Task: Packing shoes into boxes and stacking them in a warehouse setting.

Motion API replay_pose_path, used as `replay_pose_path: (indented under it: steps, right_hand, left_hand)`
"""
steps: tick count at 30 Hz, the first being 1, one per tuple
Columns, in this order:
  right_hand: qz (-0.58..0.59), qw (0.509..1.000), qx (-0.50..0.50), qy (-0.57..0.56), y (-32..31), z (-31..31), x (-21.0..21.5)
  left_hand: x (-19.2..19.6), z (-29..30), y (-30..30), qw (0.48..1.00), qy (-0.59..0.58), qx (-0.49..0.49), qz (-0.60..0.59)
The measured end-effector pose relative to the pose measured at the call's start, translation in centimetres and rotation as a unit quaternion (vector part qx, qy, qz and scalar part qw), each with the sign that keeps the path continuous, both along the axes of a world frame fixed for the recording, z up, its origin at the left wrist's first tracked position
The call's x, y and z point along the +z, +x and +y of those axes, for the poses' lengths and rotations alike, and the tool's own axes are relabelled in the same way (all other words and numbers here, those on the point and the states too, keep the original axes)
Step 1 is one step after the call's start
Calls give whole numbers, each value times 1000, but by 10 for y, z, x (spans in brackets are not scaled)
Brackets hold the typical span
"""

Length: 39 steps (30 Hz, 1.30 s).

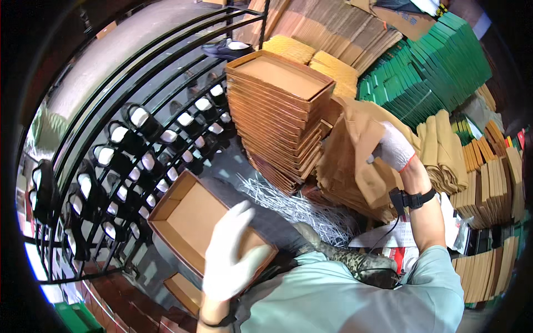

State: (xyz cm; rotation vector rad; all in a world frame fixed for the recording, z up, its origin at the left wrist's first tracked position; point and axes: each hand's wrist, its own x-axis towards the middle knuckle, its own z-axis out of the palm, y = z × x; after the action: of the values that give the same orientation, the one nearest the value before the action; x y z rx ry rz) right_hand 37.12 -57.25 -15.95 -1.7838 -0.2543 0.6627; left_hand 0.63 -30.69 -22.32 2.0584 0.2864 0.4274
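Observation:
My left hand (230,252), in a white glove, is over the near side of an open brown shoebox (191,213). Its fingers are apart and hold nothing. The box's bare inner floor shows. My right hand (395,147), also gloved, has its fingers closed on the upper part of a loose tan sheet (363,152); I cannot tell whether it is paper or cloth. More of this tan material hangs in folds below that hand. Between the two hands lies a heap of shredded white paper strips (302,205).
A tall nested stack of brown box trays (275,105) rises ahead. On the left stands a black metal rack (161,83) with several dark shoes (114,152). Green boxes (427,66), folded tan pieces (441,150) and flat cardboard (486,188) fill the right.

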Motion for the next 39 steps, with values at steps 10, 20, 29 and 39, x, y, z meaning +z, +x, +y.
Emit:
replay_pose_path:
  steps: [10,20,29,39]
  right_hand:
    - [-95,979,120,-138,-2,55,12]
    - [-381,861,332,-59,-117,246,30]
    - [-565,686,424,172,-403,607,98]
    - [-427,679,577,-154,-507,756,123]
  left_hand:
    - [-41,-63,126,986,-155,-34,-56]
    - [-18,-8,30,910,-397,119,-28]
    - [-138,45,-124,887,-178,406,127]
    - [-140,45,-151,878,-193,436,43]
